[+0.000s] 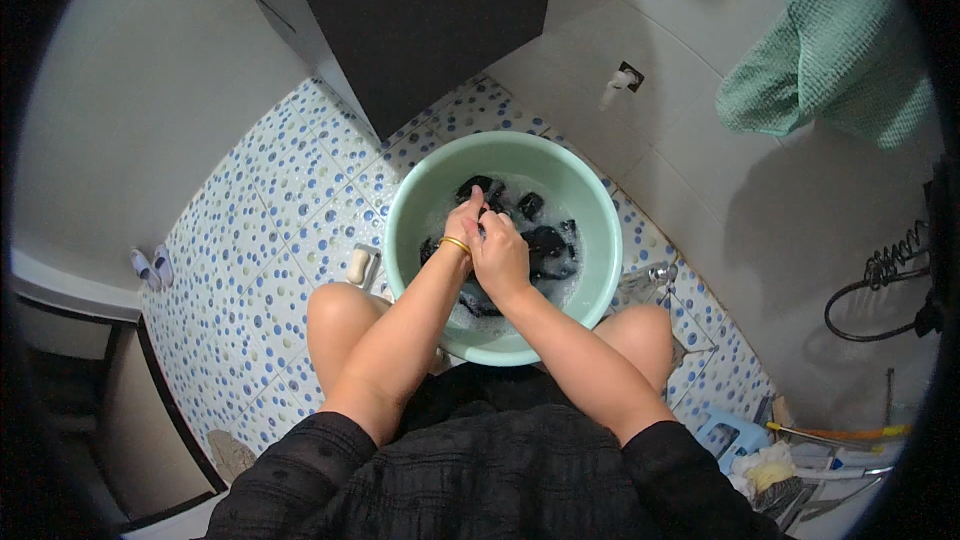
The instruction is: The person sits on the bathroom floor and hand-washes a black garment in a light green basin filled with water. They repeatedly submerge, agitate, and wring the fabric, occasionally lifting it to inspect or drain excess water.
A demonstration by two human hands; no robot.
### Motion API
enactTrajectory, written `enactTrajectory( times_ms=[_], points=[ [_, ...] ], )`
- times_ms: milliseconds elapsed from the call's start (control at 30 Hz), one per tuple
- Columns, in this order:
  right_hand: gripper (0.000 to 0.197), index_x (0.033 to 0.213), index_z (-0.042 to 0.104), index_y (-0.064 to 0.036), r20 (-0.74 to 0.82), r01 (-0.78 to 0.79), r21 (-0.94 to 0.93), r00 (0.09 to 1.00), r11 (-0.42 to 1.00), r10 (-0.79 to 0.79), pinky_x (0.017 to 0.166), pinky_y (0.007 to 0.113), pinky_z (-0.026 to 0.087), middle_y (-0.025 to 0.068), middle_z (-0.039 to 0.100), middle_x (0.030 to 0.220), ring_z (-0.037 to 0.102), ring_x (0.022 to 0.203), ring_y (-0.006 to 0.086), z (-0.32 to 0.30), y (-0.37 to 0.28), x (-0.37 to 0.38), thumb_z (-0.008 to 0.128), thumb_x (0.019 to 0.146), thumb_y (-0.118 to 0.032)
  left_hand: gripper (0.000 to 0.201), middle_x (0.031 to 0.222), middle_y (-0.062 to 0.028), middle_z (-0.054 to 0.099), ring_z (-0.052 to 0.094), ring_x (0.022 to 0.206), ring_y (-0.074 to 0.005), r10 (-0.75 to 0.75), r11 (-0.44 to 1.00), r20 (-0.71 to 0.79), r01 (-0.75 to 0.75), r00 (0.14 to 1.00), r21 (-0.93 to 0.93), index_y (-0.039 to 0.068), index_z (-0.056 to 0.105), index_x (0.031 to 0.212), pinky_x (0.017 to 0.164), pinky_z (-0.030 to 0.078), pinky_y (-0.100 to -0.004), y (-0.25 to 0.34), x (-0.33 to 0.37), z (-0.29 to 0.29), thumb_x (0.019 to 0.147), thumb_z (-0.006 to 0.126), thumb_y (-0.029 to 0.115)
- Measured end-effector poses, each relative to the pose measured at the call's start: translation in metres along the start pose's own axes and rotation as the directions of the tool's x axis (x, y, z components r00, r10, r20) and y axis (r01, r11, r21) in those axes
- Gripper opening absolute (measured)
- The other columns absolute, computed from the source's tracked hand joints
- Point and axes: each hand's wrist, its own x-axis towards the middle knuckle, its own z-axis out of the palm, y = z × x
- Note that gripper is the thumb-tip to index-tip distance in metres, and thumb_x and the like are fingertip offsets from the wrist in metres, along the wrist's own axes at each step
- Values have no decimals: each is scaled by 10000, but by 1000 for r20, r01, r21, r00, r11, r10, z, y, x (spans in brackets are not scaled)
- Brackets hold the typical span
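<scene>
A pale green basin (398, 240) stands on the floor between my knees. In it, wet black cloth (548, 252) lies in bunches in sudsy water. Over the middle of the basin my two hands meet, fingers curled together. My left hand (466, 219), with a gold bangle (457, 245) at the wrist, grips part of the black cloth with the thumb up. Pressed against it from the right, my right hand (501, 256) has its fingers closed on the same cloth. The held part is mostly hidden by my fingers.
A bar of soap (357, 265) in a dish sits left of the basin. A dark cabinet (420, 20) stands beyond it. At right are a clear object (650, 280), a hanging green towel (840, 50), a coiled hose (895, 260) and a blue stool (730, 435). Slippers (152, 267) lie far left.
</scene>
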Motion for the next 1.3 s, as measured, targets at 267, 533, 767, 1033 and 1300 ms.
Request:
enactTrajectory(
  times_ms=[267, 533, 767, 1033, 1300],
  points=[
    [521, 770, 564, 5, 242, -547, 436, 836, 715, 492, 671, 333, 429, 120, 593, 744, 560, 715, 236, -20, 61, 40, 541, 756, -515, 449, 813, -55, 545, 505, 767, -140, 84, 954, 111, -112, 990, 277, 14, 564, 930, 690, 409, -267, 31, -42, 40, 850, 445, 440],
    [505, 1164, 422, -23, 440, -503, 753, 864, 424, 244, 751, 285, 442, 96, 540, 1012, 536, 871, 169, -61, 53, 41, 661, 748, -180, 624, 1025, -104, 534, 519, 936, -179, 214, 928, 437, -321, 874, 187, 59, 433, 1164, 825, 424, -302, 89, -81, 42, 623, 740, 114],
    [311, 990, 524, 2, 253, -203, 967, 826, -155, 503, 738, 377, 473, 96, 569, 946, 565, 842, 235, -86, 67, 60, 482, 864, -279, 366, 925, -101, 591, 554, 855, -177, 31, 219, 307, -306, 951, 927, -14, 594, 853, 773, 423, -286, 41, -41, 9, 592, 716, 213],
    [240, 1061, 481, -24, -149, -344, 826, 631, 447, 761, 793, 336, 423, 107, 517, 1047, 517, 918, 220, -62, 60, 59, 429, 877, -168, 500, 1087, -102, 553, 540, 972, -231, 173, 935, 406, -20, 897, -355, 27, 468, 1164, 869, 415, -379, 40, -46, 25, 824, 497, 392],
    [327, 870, 565, -72, -80, 196, -37, 977, 980, -199, 783, 415, 410, 154, 459, 1013, 493, 863, 366, -26, -14, 15, 625, 713, -352, 286, 891, -75, 559, 511, 831, -192, 202, 891, 97, -142, 975, -430, 76, 531, 947, 753, 419, -320, 2, -19, 31, 887, 405, 326]
  ],
)
